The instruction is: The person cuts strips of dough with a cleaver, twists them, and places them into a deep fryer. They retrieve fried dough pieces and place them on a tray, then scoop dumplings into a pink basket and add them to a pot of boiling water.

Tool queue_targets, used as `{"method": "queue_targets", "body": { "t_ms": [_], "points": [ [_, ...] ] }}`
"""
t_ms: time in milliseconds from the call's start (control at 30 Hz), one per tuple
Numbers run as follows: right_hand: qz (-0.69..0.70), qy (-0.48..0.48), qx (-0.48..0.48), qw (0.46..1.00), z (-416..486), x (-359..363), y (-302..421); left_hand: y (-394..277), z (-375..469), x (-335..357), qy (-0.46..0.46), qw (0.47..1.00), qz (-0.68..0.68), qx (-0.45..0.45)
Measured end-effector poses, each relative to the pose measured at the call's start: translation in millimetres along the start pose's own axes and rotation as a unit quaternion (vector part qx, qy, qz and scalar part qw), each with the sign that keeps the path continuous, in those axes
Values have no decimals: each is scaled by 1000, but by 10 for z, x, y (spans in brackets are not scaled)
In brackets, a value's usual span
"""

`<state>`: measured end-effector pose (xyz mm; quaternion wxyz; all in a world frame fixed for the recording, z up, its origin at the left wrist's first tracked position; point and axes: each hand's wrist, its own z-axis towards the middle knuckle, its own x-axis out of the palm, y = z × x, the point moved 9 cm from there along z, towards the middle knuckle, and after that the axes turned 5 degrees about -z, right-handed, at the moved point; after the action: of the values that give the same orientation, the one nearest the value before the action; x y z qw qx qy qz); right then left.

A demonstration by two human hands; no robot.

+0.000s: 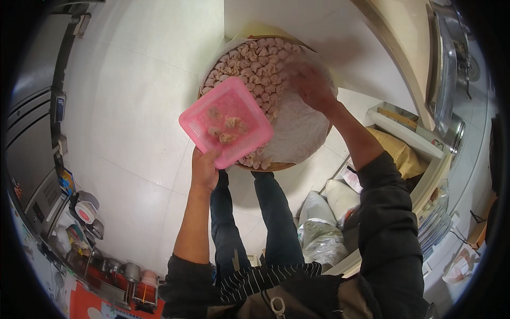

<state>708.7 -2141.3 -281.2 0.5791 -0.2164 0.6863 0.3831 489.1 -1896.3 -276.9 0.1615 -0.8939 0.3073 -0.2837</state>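
Observation:
My left hand [205, 166] grips the near corner of a square pink plastic basket [258, 119], with several wontons [226, 137] lying in it. The basket is tilted over the left part of a large round tray [287, 167] lined with a pale cloth or sheet [305, 127]. Rows of filled dumplings [261, 60] cover the tray's left and upper part. My right hand [308, 81], blurred, is over the tray's right side beside the dumplings; its fingers are too blurred to tell whether they hold anything.
Filled sacks [318, 211] stand on the floor to the right, by a shelf unit holding a yellow bag [394, 151]. A white wall or panel [310, 24] rises behind the tray. Pots [131, 272] and kitchen things line the lower left. My legs are just below the tray.

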Motion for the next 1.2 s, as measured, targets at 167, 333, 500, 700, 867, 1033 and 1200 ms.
{"method": "queue_targets", "body": {
  "t_ms": [167, 333, 500, 700, 867, 1033, 1200],
  "points": [
    [25, -58, 27, 998, -99, -81, -67, 29, 17, -27, 2, 1000, -1, 2],
    [28, -90, 44, 995, -75, -61, -88, 53, 30, -23, 6, 1000, 4, 5],
    [122, -144, 152, 970, -241, -82, -282, 44, 18, -18, 7, 1000, 8, -4],
    [374, -80, 331, 862, -315, 283, -521, 52, -50, -109, -13, 1000, 14, -14],
    [589, -109, 293, 745, -168, 308, -407, 74, -72, -132, -25, 1000, 17, -10],
    [654, -38, 415, 632, -310, 457, -430, 80, -83, -121, -21, 999, 25, -15],
    [422, 4, 382, 822, -332, 347, -406, 68, -81, -146, -18, 1000, 13, -12]
  ]
}}
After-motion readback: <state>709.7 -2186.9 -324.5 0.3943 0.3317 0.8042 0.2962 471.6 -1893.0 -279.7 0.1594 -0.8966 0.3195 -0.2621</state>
